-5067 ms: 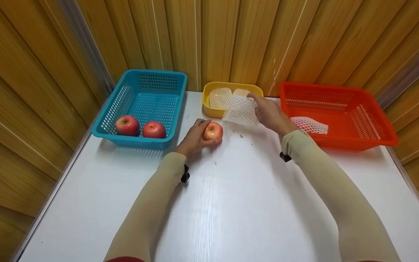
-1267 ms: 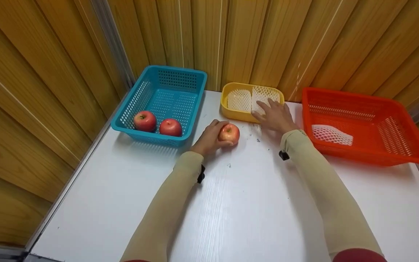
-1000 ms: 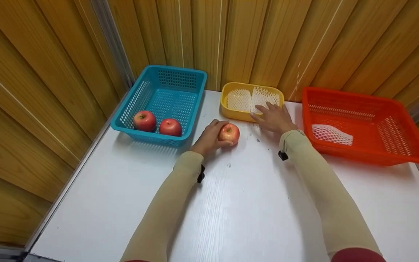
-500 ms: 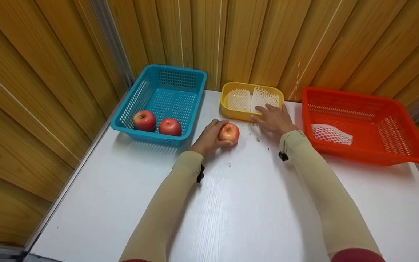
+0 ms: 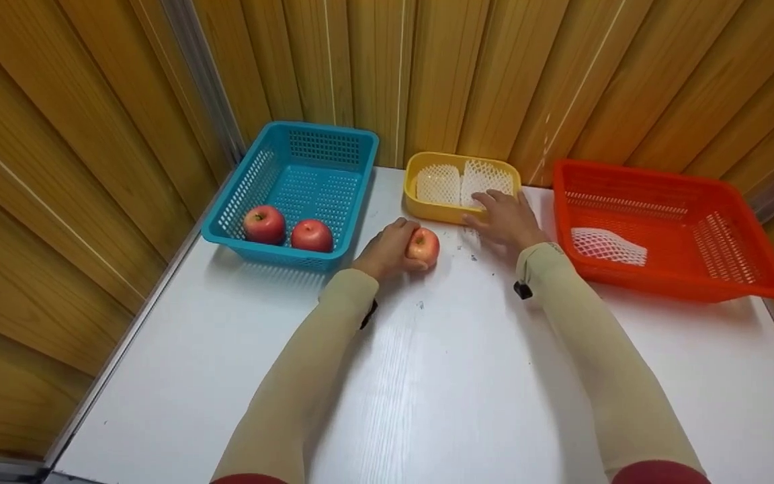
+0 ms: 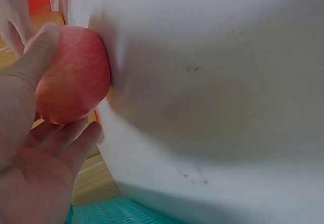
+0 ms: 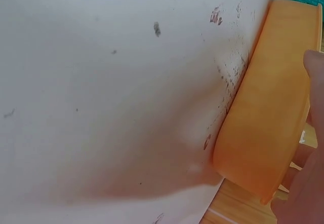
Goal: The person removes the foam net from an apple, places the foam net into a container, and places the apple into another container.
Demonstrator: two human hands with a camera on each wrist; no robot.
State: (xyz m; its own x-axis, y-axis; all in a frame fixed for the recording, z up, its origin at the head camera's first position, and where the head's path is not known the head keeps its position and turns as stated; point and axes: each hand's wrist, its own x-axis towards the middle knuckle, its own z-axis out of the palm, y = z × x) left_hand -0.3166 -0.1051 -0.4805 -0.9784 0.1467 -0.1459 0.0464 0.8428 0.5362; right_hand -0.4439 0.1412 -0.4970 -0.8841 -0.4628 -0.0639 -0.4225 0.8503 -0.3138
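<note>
My left hand holds a red apple at the middle of the table. In the left wrist view the thumb lies over one side of the apple and the fingers are at the other. My right hand rests at the right end of a yellow box, its spread fingers over the rim. White foam nets lie in the box, one on the left and one on the right, partly behind the fingers. The right wrist view shows the thumb at the box rim; the other fingertips are partly hidden.
A blue basket on the left holds two red apples, one at left and one at right. On the right, a red basket holds a white foam net. Wood-grained wall panels stand behind the white table.
Five seconds ago my right hand held a foam net above the yellow box; that net now lies in it. The left hand has kept its hold on the apple, and the view has shifted.
</note>
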